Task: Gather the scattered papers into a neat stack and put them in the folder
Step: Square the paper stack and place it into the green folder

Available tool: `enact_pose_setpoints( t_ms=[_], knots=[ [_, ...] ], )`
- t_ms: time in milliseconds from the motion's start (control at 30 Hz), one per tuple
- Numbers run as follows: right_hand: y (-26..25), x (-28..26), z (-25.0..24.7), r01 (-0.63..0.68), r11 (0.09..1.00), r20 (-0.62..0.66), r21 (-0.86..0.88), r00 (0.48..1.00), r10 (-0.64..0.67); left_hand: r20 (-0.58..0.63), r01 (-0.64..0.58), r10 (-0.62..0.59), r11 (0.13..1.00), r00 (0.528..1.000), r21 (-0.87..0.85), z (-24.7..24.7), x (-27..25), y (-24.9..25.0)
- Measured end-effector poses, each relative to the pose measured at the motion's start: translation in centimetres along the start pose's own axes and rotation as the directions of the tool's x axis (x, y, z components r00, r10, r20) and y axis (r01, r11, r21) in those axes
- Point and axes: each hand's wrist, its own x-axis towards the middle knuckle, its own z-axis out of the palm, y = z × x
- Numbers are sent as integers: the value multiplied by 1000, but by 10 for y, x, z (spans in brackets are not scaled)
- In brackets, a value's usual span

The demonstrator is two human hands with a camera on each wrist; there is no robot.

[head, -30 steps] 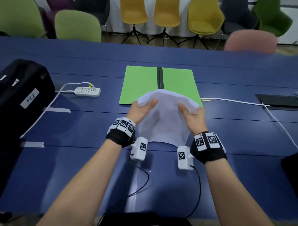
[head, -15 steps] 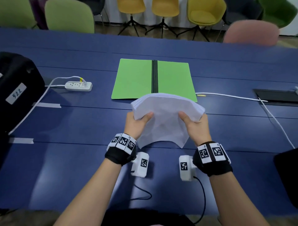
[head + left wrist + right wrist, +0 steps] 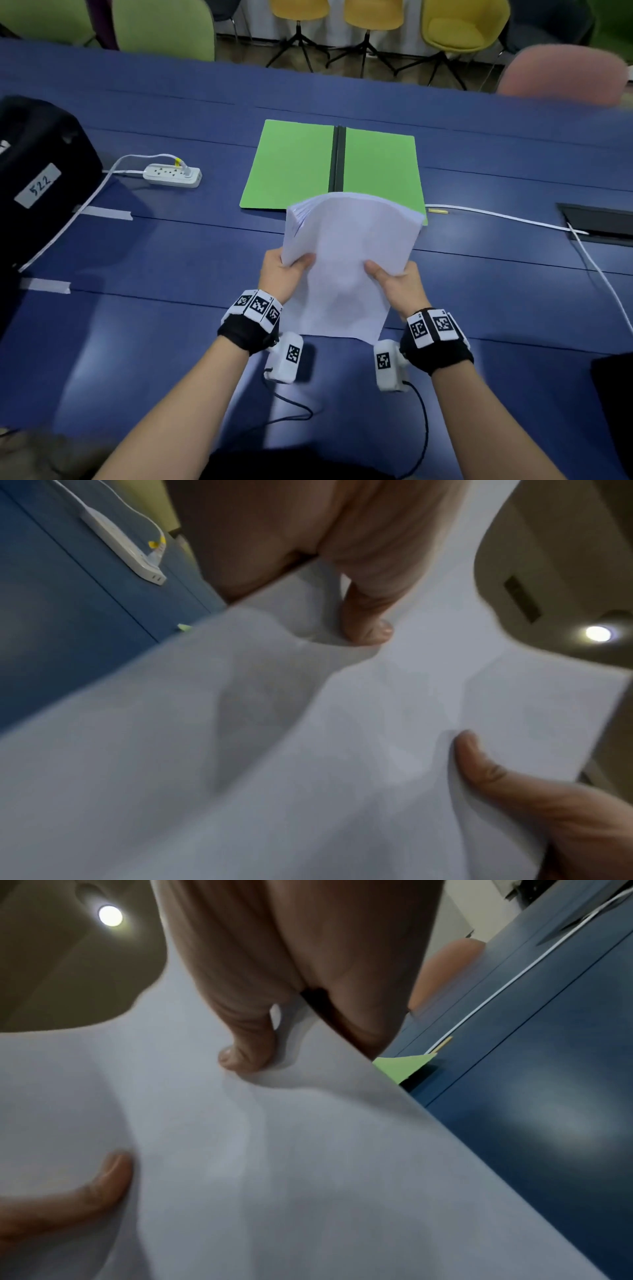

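Papers [image 3: 346, 260] are gathered into one stack, held off the table [image 3: 137, 342] between both hands and standing roughly on end, its lower edge low near the tabletop just before the wrists; whether it touches, I cannot tell. The upper part bows away from the person. The left hand [image 3: 279, 274] pinches the left edge, thumb on the near face and fingers behind; the right hand [image 3: 399, 284] pinches the right edge likewise. The folder [image 3: 291, 164] lies open and flat straight ahead of the stack, just beyond it, its black spine running away from the person. The stack's top overlaps the near edge of the right leaf in the head view. Both hands sit about equally near the folder, so the coming move is likely a short forward carry, laying the stack's long axis parallel to the spine on that right leaf.
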Motion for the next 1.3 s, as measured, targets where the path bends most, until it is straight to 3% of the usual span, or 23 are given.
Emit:
enact_pose_setpoints(
  t_ms=[100,233,333,467,633,800,867,967,1200,1300],
  knots=[
    [-12,10,8,0,1000,127,2,992,0,-39,53,-55,998,998,-29,-19,8,2],
    [-7,43,9,-169,985,218,26,963,159,-95,151,-161,983,982,-102,-58,16,-5],
    [-1,78,12,-272,959,163,84,953,256,-133,219,-239,964,962,-150,-88,24,-18],
    [0,125,31,-324,937,38,128,946,322,-91,245,-256,962,962,-116,-111,32,-31],
    [6,173,56,-360,928,28,99,933,359,-38,299,-300,954,953,-23,-121,50,-44],
    [19,195,62,-317,909,-71,269,935,347,5,366,-366,931,931,-13,-123,69,-47],
    [23,195,61,-265,907,-170,327,928,332,25,375,-374,927,927,-20,-123,73,-45],
    [27,184,55,-220,936,-272,274,916,295,29,365,-364,930,931,-37,-123,72,-44],
    [56,126,26,-271,959,-247,86,926,284,27,312,-311,946,950,-86,-121,54,-36],
    [75,80,15,-330,940,-151,83,928,339,40,276,-273,957,961,-92,-118,45,-30]
  ],
)
